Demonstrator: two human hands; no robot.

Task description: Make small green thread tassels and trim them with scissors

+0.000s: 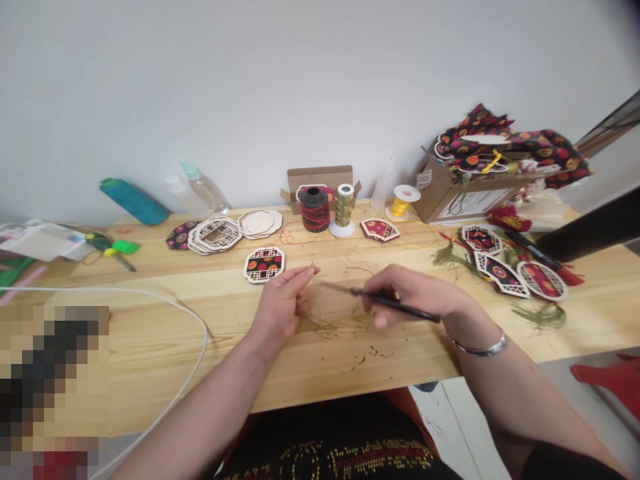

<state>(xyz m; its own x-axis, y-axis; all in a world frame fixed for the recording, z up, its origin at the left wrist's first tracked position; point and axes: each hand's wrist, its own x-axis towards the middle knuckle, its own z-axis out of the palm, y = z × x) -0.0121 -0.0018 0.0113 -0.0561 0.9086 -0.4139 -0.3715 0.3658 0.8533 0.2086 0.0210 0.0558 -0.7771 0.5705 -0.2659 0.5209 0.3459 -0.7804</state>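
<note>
My left hand (284, 301) is closed in a pinch over the middle of the table, thumb and forefinger together. Olive-green tassel threads (323, 325) hang out below its fingers; the pinched end is mostly hidden. My right hand (407, 293) is wrapped around dark scissors (387, 302), whose blurred tips point left toward the threads, a small gap from my left fingers. Dark thread scraps (370, 357) are scattered on the wood beneath. Just beyond my left hand lies a framed ornament (265, 265) with patterned fabric behind a lattice.
Behind stand a black-and-red cord spool (315, 210), a gold thread spool (343, 212) and a yellow spool (403, 201). Lattice frames (216, 235) are stacked left. Finished ornaments (500, 273) lie right, before a cardboard box (450, 193). A white cable (200, 320) crosses the left side.
</note>
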